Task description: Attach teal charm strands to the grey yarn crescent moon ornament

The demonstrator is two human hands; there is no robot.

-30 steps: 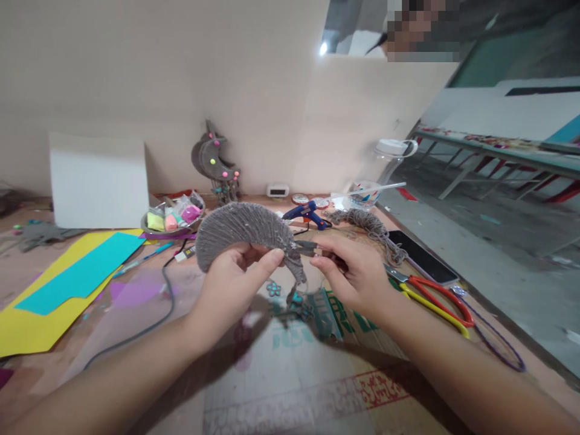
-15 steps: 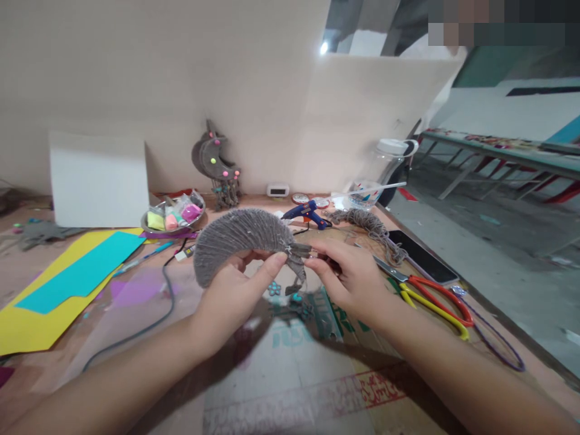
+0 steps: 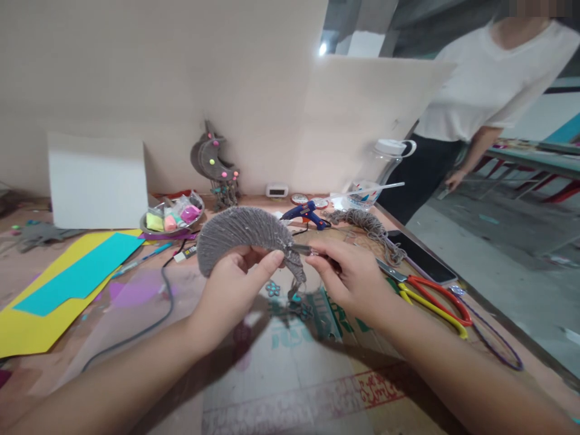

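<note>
My left hand [image 3: 240, 281] is closed around the lower inner edge of a crescent [image 3: 247, 226] wrapped in grey yarn, its thumb near the right end. Short of that end, my right hand [image 3: 344, 272] pinches a taut piece of grey yarn [image 3: 299, 248] that runs from the crescent. The crescent's narrow tip [image 3: 296, 269] bends down between my hands. Below it are a turquoise and dark flower-shaped charm [image 3: 272, 289] and another dark and turquoise piece [image 3: 299, 307]; whether they hang or lie on the board I cannot tell. My right fingertips are partly hidden.
Scissors [image 3: 426, 290], a phone [image 3: 423, 257] and a yarn bundle [image 3: 362, 222] lie right. Behind are a blue glue gun [image 3: 306, 212], a bottle [image 3: 389, 158] and a decorated grey moon [image 3: 211, 158]. A bowl [image 3: 174, 232] stands left. A person [image 3: 480, 90] stands beyond the table.
The crescent has turned slightly in my left hand, and the yarn at my right fingers looks thinner and straighter. A person in a white shirt has come into view at the right.
</note>
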